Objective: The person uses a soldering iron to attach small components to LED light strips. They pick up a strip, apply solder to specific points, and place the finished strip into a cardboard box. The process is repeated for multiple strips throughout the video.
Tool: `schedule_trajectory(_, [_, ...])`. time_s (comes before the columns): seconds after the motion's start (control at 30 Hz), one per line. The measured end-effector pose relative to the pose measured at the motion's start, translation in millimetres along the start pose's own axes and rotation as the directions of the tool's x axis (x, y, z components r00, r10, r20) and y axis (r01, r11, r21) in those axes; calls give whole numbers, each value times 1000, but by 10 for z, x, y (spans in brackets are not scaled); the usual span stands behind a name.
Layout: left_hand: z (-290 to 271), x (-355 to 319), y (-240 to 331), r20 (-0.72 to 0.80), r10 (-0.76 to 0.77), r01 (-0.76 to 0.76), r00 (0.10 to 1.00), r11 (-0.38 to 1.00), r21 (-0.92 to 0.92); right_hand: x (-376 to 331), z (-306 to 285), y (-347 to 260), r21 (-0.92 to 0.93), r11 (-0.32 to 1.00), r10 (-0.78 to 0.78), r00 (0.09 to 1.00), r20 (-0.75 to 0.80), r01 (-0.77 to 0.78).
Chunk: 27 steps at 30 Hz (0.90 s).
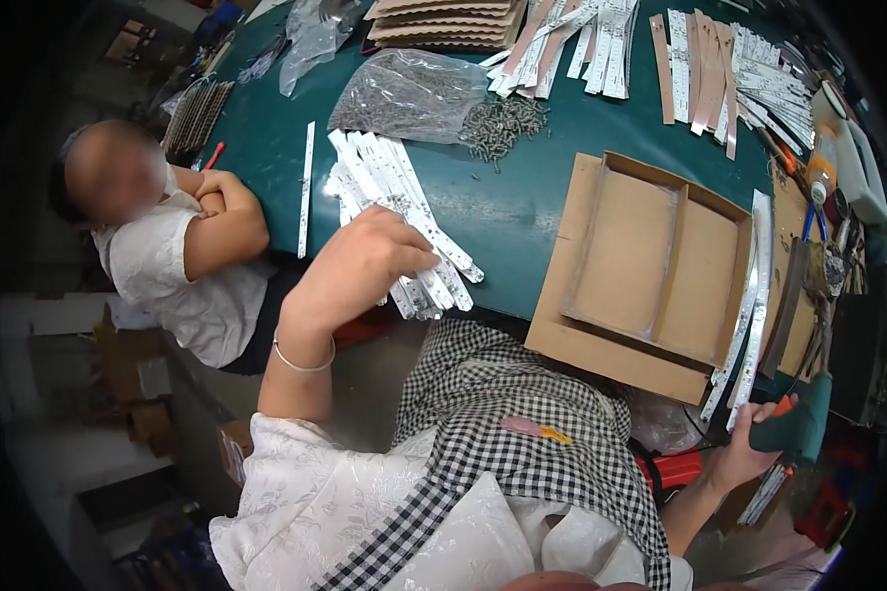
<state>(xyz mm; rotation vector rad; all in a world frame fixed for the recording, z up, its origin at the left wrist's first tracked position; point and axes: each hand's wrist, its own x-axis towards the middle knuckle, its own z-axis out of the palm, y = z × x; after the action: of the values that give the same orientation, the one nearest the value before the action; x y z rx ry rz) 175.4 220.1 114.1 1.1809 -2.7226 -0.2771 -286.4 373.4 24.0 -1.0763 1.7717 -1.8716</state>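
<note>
My left hand (365,261), with a bracelet at the wrist, is over a loose pile of white circuit-board strips (394,172) near the table's front edge. Its fingers are curled and pinched together. What they hold, if anything, is hidden by the hand. At the far right my right hand (744,451) is wrapped round the handle of a dark green power tool (808,424) with an orange trigger. Beside the pile lies one separate white strip (307,187). Behind it, small grey screws (503,128) spill from a clear plastic bag (404,94).
An open cardboard tray (581,256) with a divider stands at the table's right front, with long white strips (754,305) beside it. More strips (705,69) and stacked corrugated sheets (443,25) lie farther back. A seated person (182,236) with folded arms is at the left.
</note>
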Motion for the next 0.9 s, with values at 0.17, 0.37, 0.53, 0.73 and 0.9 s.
schedule_trajectory(0.17, [114,-73,-279,121,-108,118,987,990,-76,-15,-57,-194,89,996,-15,999,35,12])
schedule_trajectory(0.37, [-5,61,-234,187,-57,91,981,980,-177,-276,154,-333,153,985,40,976,214,-74])
schedule_trajectory(0.53, [39,486,-380,25,-105,108,994,956,-272,-486,406,-320,82,970,201,949,243,-227])
schedule_trajectory(0.73, [578,1078,-748,77,-257,264,963,959,-99,-690,629,-51,137,961,189,932,309,-240])
schedule_trajectory(0.9, [727,1141,-880,86,-277,289,957,936,-199,-693,429,171,-164,986,67,894,443,7])
